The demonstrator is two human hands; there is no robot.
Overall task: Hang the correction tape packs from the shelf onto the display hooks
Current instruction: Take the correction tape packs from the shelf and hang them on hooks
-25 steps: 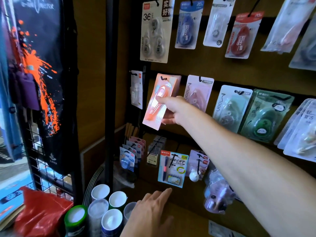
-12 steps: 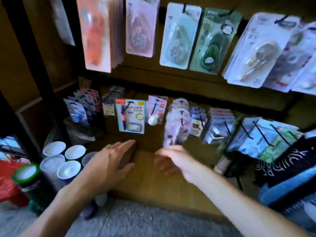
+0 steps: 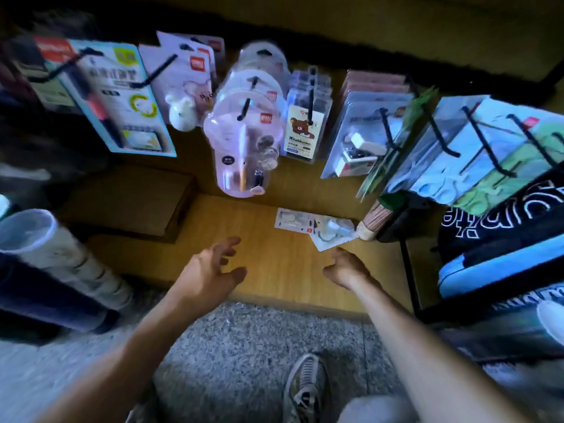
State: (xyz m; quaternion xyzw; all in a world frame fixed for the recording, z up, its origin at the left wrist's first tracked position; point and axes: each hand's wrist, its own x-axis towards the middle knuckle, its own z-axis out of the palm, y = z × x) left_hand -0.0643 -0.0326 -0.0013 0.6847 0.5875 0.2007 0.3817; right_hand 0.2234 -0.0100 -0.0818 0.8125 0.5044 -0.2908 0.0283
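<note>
Two white correction tape packs (image 3: pixel 314 225) lie overlapping on the wooden bottom shelf (image 3: pixel 274 264), near its right side. My right hand (image 3: pixel 346 267) hovers just in front of the nearer pack, fingers reaching toward its lower corner and holding nothing. My left hand (image 3: pixel 210 270) floats over the shelf to the left, fingers spread and empty. Black display hooks (image 3: pixel 387 129) above the shelf carry other stationery packs.
A flat cardboard box (image 3: pixel 131 203) lies on the shelf's left part. Rolled paper tubes (image 3: pixel 58 254) lean at the far left. A broom head (image 3: pixel 375 219) and a black rack with bags (image 3: pixel 500 233) stand at the right. My shoe (image 3: pixel 305 389) is on the grey floor.
The view has tilted down from the hanging packs to the bottom shelf. My right hand let go of the orange pack on its hook and dropped toward the white packs; the left hand drifted right.
</note>
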